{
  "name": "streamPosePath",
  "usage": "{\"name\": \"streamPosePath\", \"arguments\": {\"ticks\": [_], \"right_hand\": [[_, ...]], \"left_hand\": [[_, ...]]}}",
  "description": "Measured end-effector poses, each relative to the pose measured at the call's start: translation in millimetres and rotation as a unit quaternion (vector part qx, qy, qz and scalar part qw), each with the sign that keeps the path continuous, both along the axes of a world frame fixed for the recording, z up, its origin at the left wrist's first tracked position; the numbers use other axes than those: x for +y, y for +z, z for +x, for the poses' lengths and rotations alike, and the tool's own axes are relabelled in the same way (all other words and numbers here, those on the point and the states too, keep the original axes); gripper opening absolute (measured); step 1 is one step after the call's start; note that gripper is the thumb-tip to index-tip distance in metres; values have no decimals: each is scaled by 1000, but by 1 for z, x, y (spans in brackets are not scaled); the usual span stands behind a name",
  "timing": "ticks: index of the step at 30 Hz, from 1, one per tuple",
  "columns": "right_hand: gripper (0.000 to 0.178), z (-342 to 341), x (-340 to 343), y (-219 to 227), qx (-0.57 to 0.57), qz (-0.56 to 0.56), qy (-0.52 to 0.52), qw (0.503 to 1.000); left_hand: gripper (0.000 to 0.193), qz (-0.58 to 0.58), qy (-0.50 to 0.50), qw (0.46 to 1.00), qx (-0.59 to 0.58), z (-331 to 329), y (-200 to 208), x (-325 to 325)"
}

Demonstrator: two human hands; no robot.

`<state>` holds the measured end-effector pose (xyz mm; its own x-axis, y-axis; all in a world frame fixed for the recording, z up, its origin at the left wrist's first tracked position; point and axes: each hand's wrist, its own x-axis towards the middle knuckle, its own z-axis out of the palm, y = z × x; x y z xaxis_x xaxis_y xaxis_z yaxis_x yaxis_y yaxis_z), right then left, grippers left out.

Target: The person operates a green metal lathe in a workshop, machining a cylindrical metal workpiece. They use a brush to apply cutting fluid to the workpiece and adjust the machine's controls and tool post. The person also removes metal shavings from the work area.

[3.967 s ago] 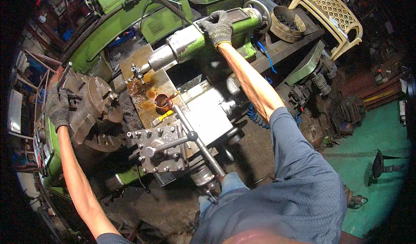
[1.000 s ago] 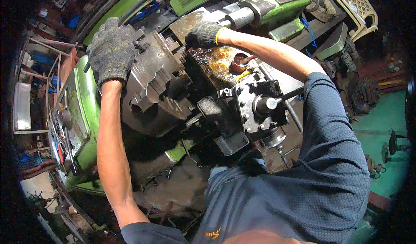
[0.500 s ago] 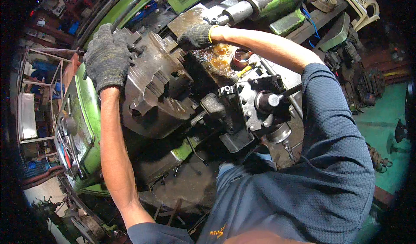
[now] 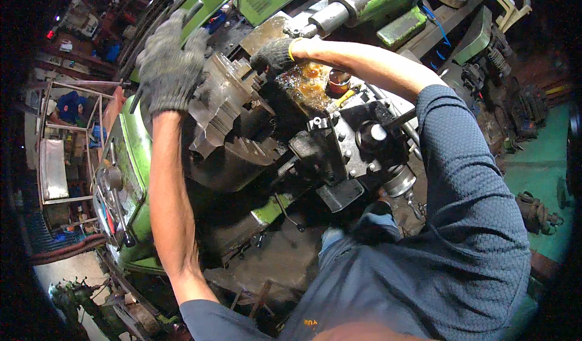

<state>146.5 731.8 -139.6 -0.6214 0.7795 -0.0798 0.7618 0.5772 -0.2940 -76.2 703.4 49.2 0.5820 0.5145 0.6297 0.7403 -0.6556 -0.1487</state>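
My left hand [image 4: 171, 68], in a grey knit glove, is wrapped over the long bar handle of a chuck key [image 4: 193, 15] at the left of the lathe chuck [image 4: 227, 113]. One end of the bar sticks out between thumb and fingers, the other below the wrist side. The large dark chuck has stepped jaws [image 4: 213, 126]. My right hand [image 4: 273, 55], gloved with a yellow cuff, reaches across to the far side of the chuck face. Its fingers are curled down by a jaw; what they hold is hidden.
The tool post [image 4: 364, 138] stands right of the chuck, with a red-brown pot [image 4: 339, 80] and a yellow-handled brush [image 4: 344, 100] behind it. Farther back is the green tailstock [image 4: 388, 7]. Hand tools [image 4: 110, 201] lie on the green headstock [image 4: 136, 159].
My left hand has shifted up and to the right with the chuck key's bar, which has swung. The right hand stays at the chuck face. The whole view has shifted slightly.
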Motion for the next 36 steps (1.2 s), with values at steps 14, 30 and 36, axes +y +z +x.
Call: {"name": "streamPosePath", "arguments": {"ticks": [14, 30, 36], "right_hand": [[29, -5, 8, -26, 28, 106, -27, 994], [40, 17, -3, -17, 33, 20, -68, 997], [35, -11, -15, 15, 14, 30, -64, 997]], "left_hand": [[39, -79, -97, 988, -90, 18, -4, -9], [39, -71, -66, 995, 30, -45, 48, 32], [45, -190, 114, 969, 107, 66, 9, 54]]}}
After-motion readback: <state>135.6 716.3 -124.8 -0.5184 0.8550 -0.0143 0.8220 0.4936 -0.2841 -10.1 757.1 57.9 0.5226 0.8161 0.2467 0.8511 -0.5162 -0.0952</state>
